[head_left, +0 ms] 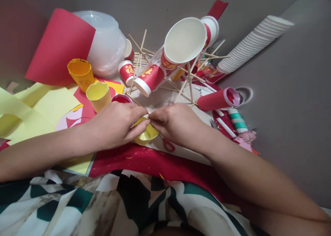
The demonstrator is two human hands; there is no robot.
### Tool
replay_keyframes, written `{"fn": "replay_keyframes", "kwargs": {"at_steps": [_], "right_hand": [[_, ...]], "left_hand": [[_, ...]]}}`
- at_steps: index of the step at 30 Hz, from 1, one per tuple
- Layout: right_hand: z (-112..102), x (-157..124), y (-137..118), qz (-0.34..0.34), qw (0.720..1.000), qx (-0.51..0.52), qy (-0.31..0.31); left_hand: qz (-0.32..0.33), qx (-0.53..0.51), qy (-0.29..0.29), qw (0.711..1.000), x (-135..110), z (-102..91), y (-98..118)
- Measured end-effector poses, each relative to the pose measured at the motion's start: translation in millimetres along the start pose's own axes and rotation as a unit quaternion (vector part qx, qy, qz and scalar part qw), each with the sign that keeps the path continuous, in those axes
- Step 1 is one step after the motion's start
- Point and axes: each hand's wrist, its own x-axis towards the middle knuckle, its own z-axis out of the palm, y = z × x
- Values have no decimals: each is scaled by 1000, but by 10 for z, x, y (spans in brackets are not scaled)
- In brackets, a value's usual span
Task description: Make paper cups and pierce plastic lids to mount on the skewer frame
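A yellow paper cup [145, 134] is low between my two hands, its opening tipped toward me. My left hand [120, 122] is closed, thumb and fingers pinching the cup's far rim. From the other side my right hand [178, 124] pinches close to the same spot, the fingertips of both hands nearly meeting. The fingers hide the exact fold or edge between them. Scissors with a red handle [169, 145] lie just below my right hand. Beyond my left hand stand a light yellow cup [98, 96] and an orange cup [81, 74] with a written character.
A frame of thin wooden sticks [190, 81] carries red-and-white paper cups [152, 78] ahead. A tall stack of white cups [254, 44] leans against the wall at right. Red card [62, 46] and yellow paper sheets [43, 103] occupy the left. A red paper tube [214, 100] lies at right.
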Motion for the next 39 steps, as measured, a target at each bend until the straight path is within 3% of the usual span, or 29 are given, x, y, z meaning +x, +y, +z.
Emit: {"fn": "replay_keyframes", "kwargs": {"at_steps": [2, 7, 10, 12, 15, 17, 19, 22, 28, 34, 39], "right_hand": [[-10, 14, 29, 13, 1000, 16, -9], [-24, 42, 54, 13, 998, 64, -12], [2, 43, 64, -5, 994, 114, 0], [29, 16, 102, -19, 983, 178, 34], [59, -84, 236, -11, 946, 293, 137], [68, -181, 377, 27, 919, 332, 209], [79, -282, 542, 97, 899, 358, 232], [129, -397, 780, 165, 885, 364, 237], [284, -389, 956, 192, 885, 377, 193], [396, -174, 895, 206, 881, 395, 159], [515, -29, 885, 206, 881, 408, 120]], "left_hand": [[18, -1, 9, 1000, -42, -42, 28], [79, -55, -102, 990, -119, 4, 93], [92, -59, -85, 990, -132, 107, 73], [92, -56, -69, 992, -131, 153, 44], [81, -44, -62, 994, -132, 152, 11], [72, -42, -59, 995, -141, 120, 4], [69, -53, -45, 995, -157, 82, -1], [71, -82, -6, 994, -193, 27, -25], [14, -118, 57, 991, -196, -211, -119], [-89, -180, 45, 979, 37, -545, -296], [-143, -176, 12, 974, 263, -553, -592]]}}
